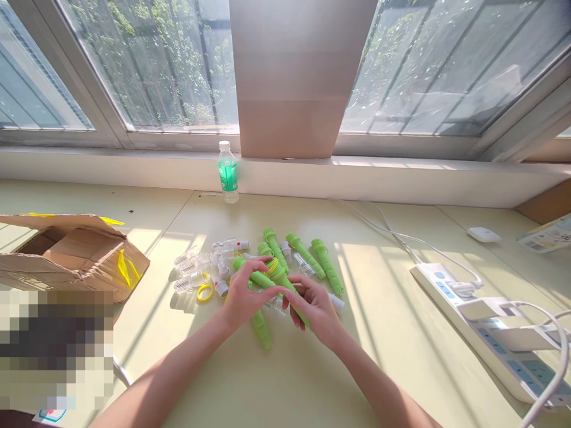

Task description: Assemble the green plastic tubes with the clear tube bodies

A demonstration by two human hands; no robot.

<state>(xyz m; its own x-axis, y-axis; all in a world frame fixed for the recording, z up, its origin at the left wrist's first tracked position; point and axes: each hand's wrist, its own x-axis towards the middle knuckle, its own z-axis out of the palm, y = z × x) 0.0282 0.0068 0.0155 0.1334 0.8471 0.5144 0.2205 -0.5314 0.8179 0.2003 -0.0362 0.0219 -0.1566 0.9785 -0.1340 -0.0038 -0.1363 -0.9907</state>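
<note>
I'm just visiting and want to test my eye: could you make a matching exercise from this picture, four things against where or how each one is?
Things
1. Right hand
2. Bottle
3. Cardboard box
4. Power strip

Places and states
A. Open, at the left side of the picture
B. At the right side, with white plugs in it
C. Holding a green piece
D. Upright, in front of the white ledge

Right pairs: 1-C, 2-D, 3-A, 4-B
</note>
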